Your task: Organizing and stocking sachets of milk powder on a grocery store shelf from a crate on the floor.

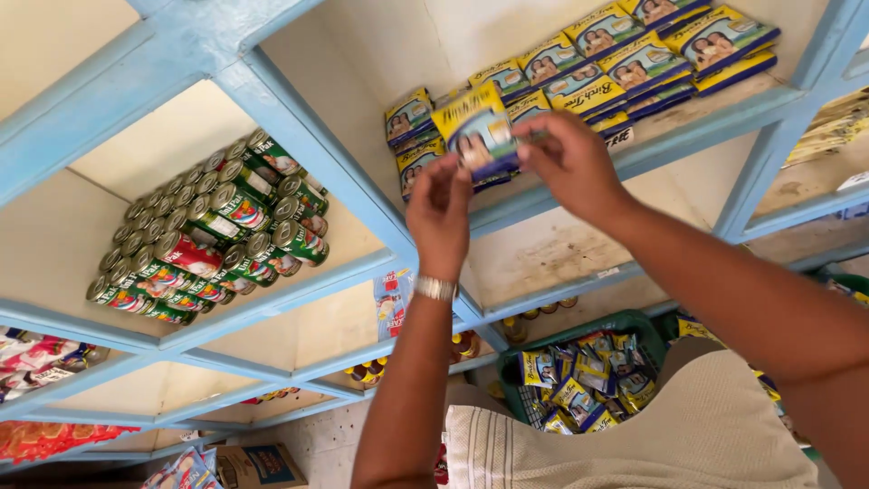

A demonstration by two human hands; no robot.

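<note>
Both hands pinch small blue-and-yellow printed sachet [478, 134]: left hand [441, 210] grips left edge, right hand [568, 163] right edge, near pale-blue wooden shelf [652, 149].

**Light and picture quality: shelf view, tilted**

Lighting: bright, even, soft daylight, source unseen. Shadows: faint, deepest at the lower left corner. Glare: mild sheen on the tin cans [217, 237]. Focus: the centre is sharp; the hands look slightly blurred, perhaps from motion. Edges: the shelf frame [299, 118] lines slant and bow with wide-lens distortion.

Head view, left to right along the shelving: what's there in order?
Stacked cans → left hand → yellow-and-blue packet held by both hands → right hand → row of matching packets on the shelf.
</note>
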